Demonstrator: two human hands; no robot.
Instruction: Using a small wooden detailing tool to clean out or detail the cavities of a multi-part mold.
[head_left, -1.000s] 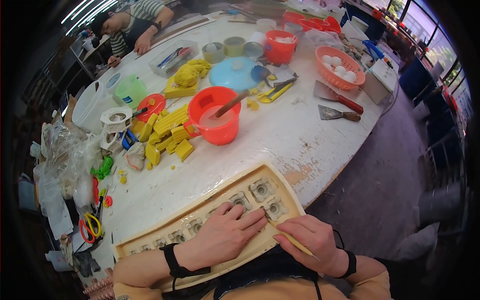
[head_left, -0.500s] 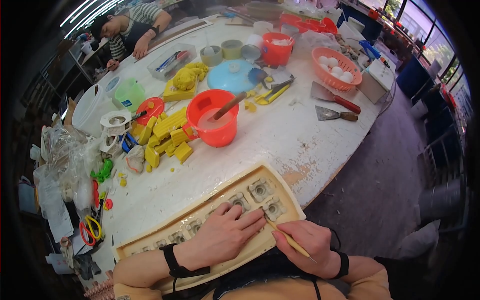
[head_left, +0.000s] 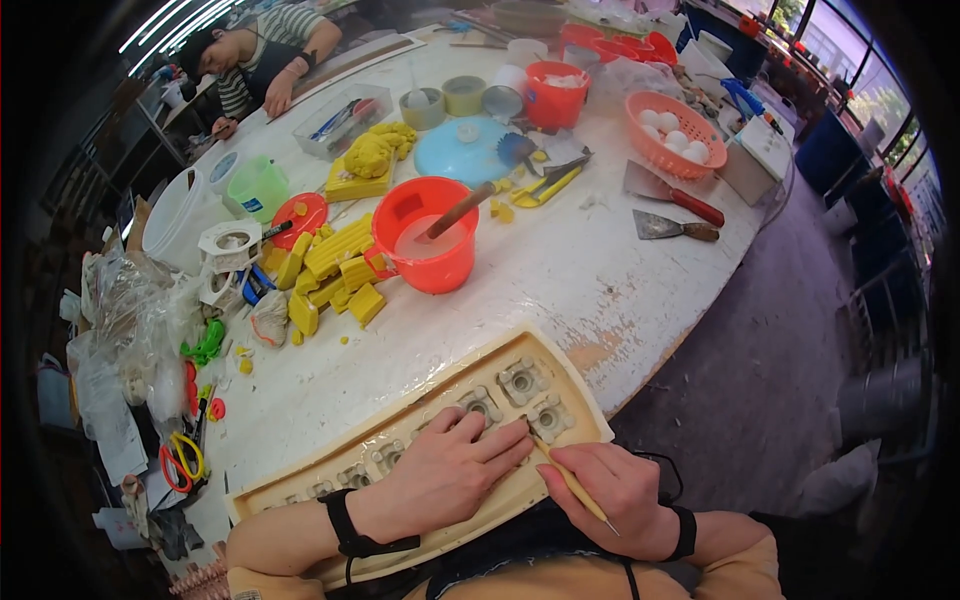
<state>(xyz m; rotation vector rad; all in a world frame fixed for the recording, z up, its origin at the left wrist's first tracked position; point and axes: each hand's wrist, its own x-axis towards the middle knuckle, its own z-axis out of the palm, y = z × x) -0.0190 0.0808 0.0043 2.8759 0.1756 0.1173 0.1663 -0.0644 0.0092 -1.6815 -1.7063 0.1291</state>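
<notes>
A long cream tray (head_left: 562,372) with a raised rim lies at the table's near edge, over my lap. Several grey, square-cornered pieces with round hollows, such as the grey piece (head_left: 549,418), sit in it in rows. My left hand (head_left: 455,465) rests across the tray with fingers stretched out, covering some of the pieces. Pinched in my right hand (head_left: 615,490) is a slim modelling tool (head_left: 577,487) with a yellowish wooden handle and a thin metal end. Its working tip meets the right-hand grey piece, close to my left fingertips.
Beyond the tray stand a red bucket (head_left: 440,260) with a stick in pinkish liquid and yellow clay blocks (head_left: 340,250). Scrapers (head_left: 672,228) lie at right, near a pink basket (head_left: 675,140) of white balls. Scissors (head_left: 182,462) lie left. A co-worker (head_left: 270,60) sits across the table.
My right hand has turned slightly, and the tool's rear end has swung a little left and down. The left hand stays in place on the tray.
</notes>
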